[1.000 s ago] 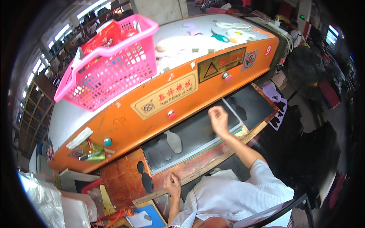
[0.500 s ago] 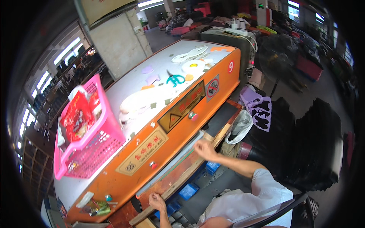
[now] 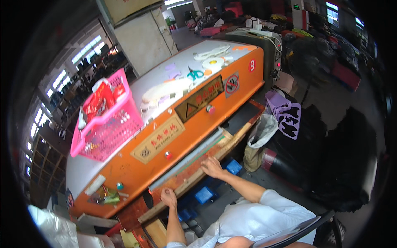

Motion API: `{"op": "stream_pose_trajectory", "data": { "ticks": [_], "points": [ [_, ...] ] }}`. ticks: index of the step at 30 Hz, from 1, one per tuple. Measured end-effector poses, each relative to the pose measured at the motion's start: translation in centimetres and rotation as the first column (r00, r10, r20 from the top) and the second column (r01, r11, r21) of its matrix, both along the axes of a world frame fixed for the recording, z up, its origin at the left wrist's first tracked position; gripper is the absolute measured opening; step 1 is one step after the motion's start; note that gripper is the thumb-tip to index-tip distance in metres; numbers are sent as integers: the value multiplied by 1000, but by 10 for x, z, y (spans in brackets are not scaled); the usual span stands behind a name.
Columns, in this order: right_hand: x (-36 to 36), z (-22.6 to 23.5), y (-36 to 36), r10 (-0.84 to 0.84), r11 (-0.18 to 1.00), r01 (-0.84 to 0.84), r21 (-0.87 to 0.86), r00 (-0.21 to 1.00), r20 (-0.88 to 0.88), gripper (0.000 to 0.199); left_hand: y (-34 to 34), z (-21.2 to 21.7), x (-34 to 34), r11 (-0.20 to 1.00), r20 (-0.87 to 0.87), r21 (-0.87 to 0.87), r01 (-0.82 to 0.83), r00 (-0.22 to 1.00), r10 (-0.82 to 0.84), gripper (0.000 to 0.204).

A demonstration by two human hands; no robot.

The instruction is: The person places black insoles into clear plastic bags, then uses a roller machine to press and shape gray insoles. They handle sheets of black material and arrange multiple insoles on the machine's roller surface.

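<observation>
Currently, my left hand (image 3: 168, 197) is at the near edge of the wooden table (image 3: 184, 178), fingers curled in; I cannot tell whether they close on anything. Just left of it, a rounded black piece (image 3: 148, 199) lies on the table, beside the orange press (image 3: 192, 134). My right hand (image 3: 211, 167) is farther right along the same edge, fingers bent over the wood; whether they are apart or together I can't make out. A grey strip (image 3: 187, 160) runs along the table between my hands and the press. On top of the press sit a pink basket (image 3: 109, 136) and teal scissors (image 3: 195, 74).
</observation>
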State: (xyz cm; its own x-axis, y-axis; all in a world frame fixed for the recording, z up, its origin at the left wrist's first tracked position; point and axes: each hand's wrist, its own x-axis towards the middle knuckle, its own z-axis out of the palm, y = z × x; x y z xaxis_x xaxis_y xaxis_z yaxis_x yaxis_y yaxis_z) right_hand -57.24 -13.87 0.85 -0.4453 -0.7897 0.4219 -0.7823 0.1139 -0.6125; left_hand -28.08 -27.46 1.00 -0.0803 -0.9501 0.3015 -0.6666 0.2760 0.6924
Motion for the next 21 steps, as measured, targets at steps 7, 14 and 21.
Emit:
{"op": "stream_pose_trajectory", "data": {
  "ticks": [7,14,21],
  "points": [
    [16,-6,48,-50,994,48,95,998,26,21,54,-22,18,999,-60,34,32,998,-30,13],
    [97,45,8,5,998,-7,66,1000,31,64,97,12,6,972,-141,-141,189,968,-208,38],
    [152,37,-17,43,970,-52,236,998,46,77,99,26,-20,955,-273,92,283,929,-249,50]
  ]
}}
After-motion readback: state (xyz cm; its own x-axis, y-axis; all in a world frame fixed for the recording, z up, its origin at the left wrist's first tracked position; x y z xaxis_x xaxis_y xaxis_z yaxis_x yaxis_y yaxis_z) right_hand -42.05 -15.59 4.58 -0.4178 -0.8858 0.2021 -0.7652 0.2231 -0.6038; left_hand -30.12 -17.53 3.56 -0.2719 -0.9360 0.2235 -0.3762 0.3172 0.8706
